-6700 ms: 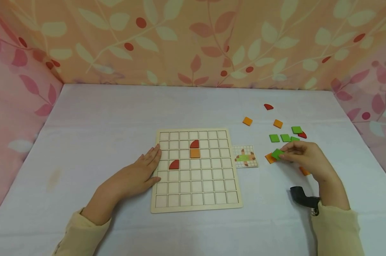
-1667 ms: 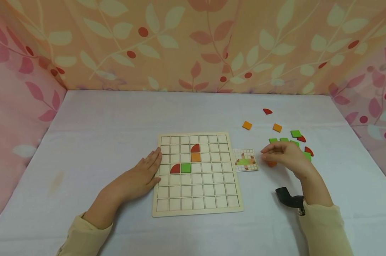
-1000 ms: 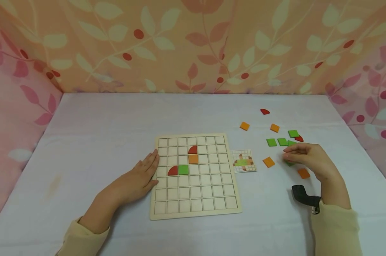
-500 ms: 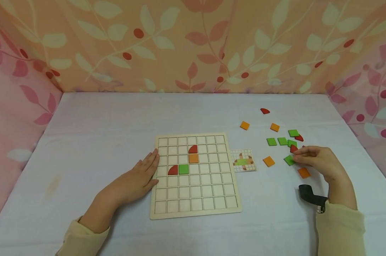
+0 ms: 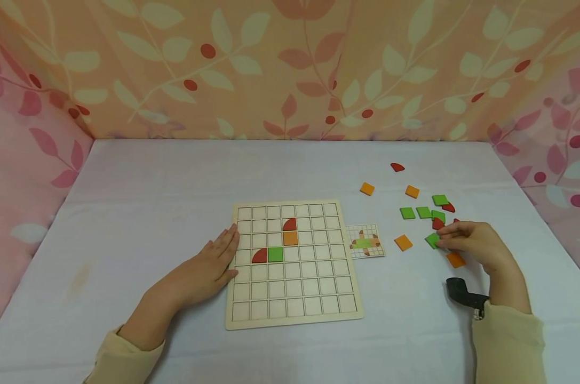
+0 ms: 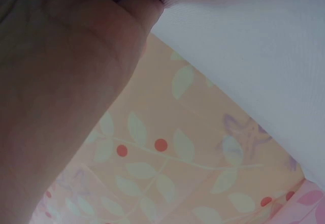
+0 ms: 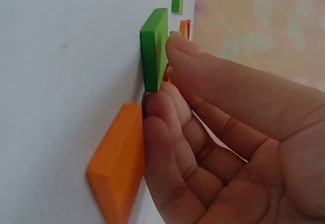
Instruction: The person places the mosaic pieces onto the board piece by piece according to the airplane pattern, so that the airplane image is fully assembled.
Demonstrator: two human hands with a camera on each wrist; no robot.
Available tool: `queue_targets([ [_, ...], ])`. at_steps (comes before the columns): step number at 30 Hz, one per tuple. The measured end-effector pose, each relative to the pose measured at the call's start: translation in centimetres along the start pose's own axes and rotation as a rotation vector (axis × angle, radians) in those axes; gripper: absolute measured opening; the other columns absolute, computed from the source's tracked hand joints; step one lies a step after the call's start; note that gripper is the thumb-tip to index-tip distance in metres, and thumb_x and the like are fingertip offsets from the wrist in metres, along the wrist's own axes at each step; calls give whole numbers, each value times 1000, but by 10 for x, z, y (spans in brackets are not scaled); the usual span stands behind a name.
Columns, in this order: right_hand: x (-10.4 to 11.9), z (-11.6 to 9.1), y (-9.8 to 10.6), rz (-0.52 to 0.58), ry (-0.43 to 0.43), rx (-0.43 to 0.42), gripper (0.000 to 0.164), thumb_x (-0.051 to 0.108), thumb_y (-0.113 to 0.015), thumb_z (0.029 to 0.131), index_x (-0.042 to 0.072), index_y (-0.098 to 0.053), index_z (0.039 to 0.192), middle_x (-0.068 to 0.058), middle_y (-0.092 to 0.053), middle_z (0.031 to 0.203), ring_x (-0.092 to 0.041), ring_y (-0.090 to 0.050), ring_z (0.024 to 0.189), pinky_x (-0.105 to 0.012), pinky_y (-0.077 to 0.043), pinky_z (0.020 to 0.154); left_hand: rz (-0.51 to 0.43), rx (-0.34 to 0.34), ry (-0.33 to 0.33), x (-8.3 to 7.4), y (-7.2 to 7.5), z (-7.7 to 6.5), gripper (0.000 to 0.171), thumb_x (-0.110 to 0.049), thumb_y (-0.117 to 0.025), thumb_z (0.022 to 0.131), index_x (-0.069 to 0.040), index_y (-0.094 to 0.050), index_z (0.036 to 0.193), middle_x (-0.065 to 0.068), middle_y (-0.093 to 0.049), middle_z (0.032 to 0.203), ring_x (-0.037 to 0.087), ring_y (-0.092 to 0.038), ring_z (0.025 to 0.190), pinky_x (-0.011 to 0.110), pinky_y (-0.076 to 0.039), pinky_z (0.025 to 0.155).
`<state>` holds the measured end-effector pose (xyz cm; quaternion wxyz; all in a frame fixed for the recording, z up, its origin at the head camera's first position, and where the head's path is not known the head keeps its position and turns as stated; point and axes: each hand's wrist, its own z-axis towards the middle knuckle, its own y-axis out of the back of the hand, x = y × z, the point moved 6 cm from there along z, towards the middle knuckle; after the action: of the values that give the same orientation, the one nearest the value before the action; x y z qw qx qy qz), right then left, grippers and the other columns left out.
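In the head view, my left hand (image 5: 199,268) rests spread along the left edge of a wooden grid board (image 5: 293,324). On the board lie two red quarter-circle tiles, an orange square (image 5: 290,238) and a green square (image 5: 275,254). At right, my right hand (image 5: 479,248) pinches another green square tile (image 5: 431,240), low over the cloth. The right wrist view shows the thumb over this green tile (image 7: 153,51), with curled fingers at its near edge. A red quarter-circle tile (image 5: 438,224) lies right by the fingertips. The left wrist view shows only part of the left hand (image 6: 76,61).
A small pattern card (image 5: 366,241) sits against the board's right side. Several loose green, orange (image 5: 403,242) and red tiles (image 5: 397,167) lie scattered at right on the white cloth (image 5: 165,176). A black curved mount (image 5: 465,294) projects from the right wrist. Patterned curtains border the table.
A green tile has appeared on the board beside the lower red piece. The right hand has returned to the loose tiles, and a red tile there has shifted left. The left hand stays put.
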<state>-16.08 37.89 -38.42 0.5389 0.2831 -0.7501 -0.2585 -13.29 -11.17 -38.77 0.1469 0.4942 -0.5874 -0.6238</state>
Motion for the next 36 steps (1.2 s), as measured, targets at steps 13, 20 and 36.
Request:
queue_targets([
  [13,6,4,-6,-128,-20,5,45,22,-74,83,-7,-61,115,-4,-66,89,-10,-52,80,-27,-41,70,5,-9,-3,0,1,-1,67,-20,-50,98,8,-14,147,20,-3,156,36,-9,142,54,-17,111],
  [20,7,3,-8,-131,-6,22,43,20,-73,83,-7,-61,115,-5,-66,90,-11,-53,80,-21,-44,67,2,-8,-3,-1,1,0,67,-20,-50,98,8,-14,147,20,-3,156,36,-9,142,54,-17,111],
  [36,16,1,-13,-144,58,39,41,16,-75,80,-7,-62,111,-9,-60,92,-12,-52,78,-19,-47,63,-2,-8,-5,-1,1,0,67,-21,-50,98,8,-14,147,20,-3,156,36,-9,142,54,-17,111],
])
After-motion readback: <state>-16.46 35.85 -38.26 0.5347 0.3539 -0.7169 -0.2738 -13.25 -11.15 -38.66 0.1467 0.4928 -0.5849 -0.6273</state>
